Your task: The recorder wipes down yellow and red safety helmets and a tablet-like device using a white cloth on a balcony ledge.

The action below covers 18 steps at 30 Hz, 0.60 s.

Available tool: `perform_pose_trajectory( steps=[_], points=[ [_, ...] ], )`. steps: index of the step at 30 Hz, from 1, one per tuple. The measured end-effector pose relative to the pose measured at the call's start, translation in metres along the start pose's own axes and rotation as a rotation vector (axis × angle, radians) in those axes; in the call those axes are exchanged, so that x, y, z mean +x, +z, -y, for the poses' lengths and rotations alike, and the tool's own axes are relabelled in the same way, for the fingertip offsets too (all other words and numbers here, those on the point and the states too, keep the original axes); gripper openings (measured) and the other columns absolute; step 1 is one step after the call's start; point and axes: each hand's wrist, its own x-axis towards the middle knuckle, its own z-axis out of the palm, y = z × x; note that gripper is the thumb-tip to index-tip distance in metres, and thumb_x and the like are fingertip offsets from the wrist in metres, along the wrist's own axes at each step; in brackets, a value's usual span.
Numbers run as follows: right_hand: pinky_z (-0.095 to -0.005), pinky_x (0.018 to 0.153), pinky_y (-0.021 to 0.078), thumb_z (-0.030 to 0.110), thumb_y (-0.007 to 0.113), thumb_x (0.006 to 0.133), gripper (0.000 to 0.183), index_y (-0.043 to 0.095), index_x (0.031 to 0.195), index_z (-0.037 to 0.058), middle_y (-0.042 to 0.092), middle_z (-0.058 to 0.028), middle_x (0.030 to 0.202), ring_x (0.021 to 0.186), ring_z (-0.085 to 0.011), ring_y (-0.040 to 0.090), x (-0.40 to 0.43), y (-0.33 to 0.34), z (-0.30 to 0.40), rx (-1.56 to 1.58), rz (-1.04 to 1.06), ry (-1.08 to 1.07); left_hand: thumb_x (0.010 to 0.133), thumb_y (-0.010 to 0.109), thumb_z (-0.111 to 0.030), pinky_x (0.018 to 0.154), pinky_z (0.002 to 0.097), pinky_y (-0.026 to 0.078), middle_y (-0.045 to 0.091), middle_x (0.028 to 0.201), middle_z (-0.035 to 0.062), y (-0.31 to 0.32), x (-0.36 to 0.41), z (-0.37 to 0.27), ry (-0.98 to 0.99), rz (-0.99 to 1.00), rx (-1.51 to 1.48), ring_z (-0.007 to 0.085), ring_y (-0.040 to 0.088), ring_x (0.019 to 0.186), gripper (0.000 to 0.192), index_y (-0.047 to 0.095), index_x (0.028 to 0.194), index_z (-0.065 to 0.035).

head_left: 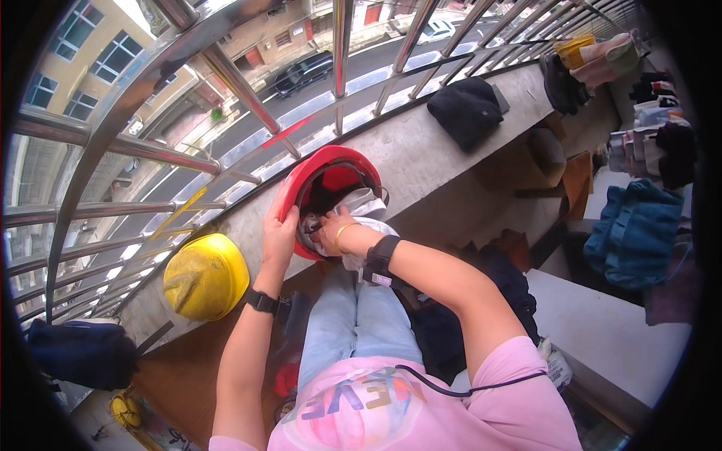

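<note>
A red hard hat (338, 155) is tipped on its side over the concrete ledge, its hollow inside facing me and to the right. My left hand (280, 234) grips its rim on the left, thumb on the edge. Inside the shell, my right hand (334, 231) presses a bunched white cloth (364, 206) against the inner lining; its fingertips are partly hidden in the folds. Part of the cloth hangs out over the lower right rim. To the left, a yellow hard hat (206, 276) with dark smudges rests on the same ledge, crown upward.
Metal railing bars (341, 62) run along the outer side of the concrete ledge (417, 163), above a street. A black cap (468, 113) lies farther right on it. A dark blue bag (84, 352) sits at left. Folded clothes and a teal cloth bag (634, 234) occupy the right side.
</note>
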Motion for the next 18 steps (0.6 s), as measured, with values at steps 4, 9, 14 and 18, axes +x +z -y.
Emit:
perform_pose_trajectory(
  steps=[4,9,14,18],
  points=[
    [-0.0498,0.098,0.0218,0.032,0.050,0.080,0.045,0.051,0.125,0.0267,0.042,-0.0049,0.135,0.126,-0.0239,0.035,0.018,0.011,-0.004,0.099,0.143,0.079,0.083,0.045,0.004,0.104,0.0308,0.026,0.044,0.133,0.0132,0.009,-0.004,-0.012,0.145,0.076,0.287,0.0240,0.035,0.128,0.041,0.050,0.123,-0.0005],
    [-0.0508,0.100,0.0213,0.033,0.043,0.086,0.052,0.036,0.136,0.0207,0.034,-0.0030,0.141,0.128,-0.0233,0.033,0.045,0.029,0.007,0.015,0.112,0.162,0.083,0.044,0.005,0.104,0.0312,0.026,0.043,0.133,0.0166,0.000,-0.001,-0.004,0.076,0.050,0.096,0.0241,0.035,0.128,0.041,0.049,0.123,0.0001],
    [-0.0524,0.104,0.0184,0.032,0.040,0.088,0.052,0.036,0.136,0.0141,0.035,-0.0084,0.141,0.131,-0.0279,0.029,0.073,0.054,0.018,-0.016,0.037,0.310,0.083,0.044,0.007,0.104,0.0319,0.026,0.043,0.134,0.0149,-0.004,-0.010,-0.005,0.152,0.110,0.241,0.0252,0.034,0.129,0.042,0.050,0.124,-0.0022],
    [-0.0488,0.104,0.0226,0.034,0.043,0.085,0.052,0.041,0.134,0.0147,0.034,-0.0092,0.141,0.129,-0.0269,0.033,0.068,0.049,-0.007,0.212,-0.006,0.230,0.083,0.044,0.007,0.104,0.0322,0.027,0.044,0.133,0.0140,0.000,-0.015,-0.006,0.221,0.105,0.261,0.0257,0.034,0.129,0.042,0.050,0.123,-0.0028]
  ],
)
